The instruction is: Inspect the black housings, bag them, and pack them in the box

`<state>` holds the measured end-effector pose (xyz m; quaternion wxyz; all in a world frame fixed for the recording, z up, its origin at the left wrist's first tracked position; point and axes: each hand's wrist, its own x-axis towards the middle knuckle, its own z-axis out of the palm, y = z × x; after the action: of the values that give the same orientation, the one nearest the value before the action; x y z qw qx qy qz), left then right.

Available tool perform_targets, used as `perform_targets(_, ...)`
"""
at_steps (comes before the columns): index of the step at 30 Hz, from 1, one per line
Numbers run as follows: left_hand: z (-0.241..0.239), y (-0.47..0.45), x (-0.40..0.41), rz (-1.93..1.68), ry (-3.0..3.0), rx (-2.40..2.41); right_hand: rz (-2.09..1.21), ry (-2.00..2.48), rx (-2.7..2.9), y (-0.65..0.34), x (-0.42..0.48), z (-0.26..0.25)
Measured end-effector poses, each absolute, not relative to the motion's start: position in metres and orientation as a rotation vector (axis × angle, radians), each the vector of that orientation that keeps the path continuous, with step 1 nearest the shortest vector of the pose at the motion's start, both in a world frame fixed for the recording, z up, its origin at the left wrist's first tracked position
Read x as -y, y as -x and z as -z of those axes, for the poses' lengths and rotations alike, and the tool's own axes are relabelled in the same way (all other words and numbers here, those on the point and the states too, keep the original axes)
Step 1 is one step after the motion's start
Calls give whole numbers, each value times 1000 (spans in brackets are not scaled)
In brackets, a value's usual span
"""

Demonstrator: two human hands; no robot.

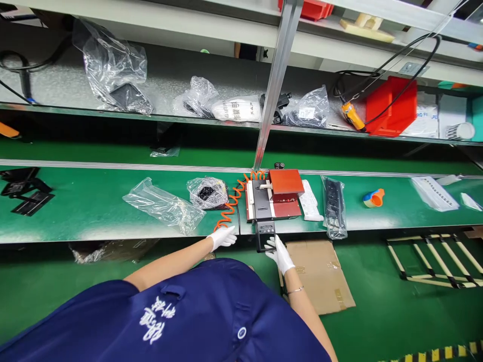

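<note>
My left hand (224, 238), in a white glove, is at the bench's front edge beside the orange coiled hose (226, 216). Its fingers are stretched out and it holds nothing. My right hand (281, 255), gloved as well, grips the right side of a black rectangular frame (259, 241) that juts over the edge. The frame meets a black plate (262, 203) on a small red machine (286, 182); whether they are joined I cannot tell. A black part in a clear bag (334, 206) lies to the right, beyond a white paper strip (311, 201).
On the green bench (94, 216) are a clear plastic bag (166, 203), a bagged coil (207, 192), black brackets (28, 188) and a tape roll (373, 198). An upright metal post (277, 75) rises behind the machine. Cardboard (320, 276) lies below the bench.
</note>
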<state>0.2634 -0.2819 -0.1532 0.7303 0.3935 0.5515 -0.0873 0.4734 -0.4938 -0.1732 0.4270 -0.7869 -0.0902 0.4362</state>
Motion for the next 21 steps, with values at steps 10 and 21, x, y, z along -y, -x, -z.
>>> perform_targets(10, 147, -192, 284, 54, -742, -1431, -321, 2457, 1294, -646, 392, 113)
perform_targets(21, 143, -162, 299, -50, -587, -1513, -105, 2561, 1575, -659, 373, 139)
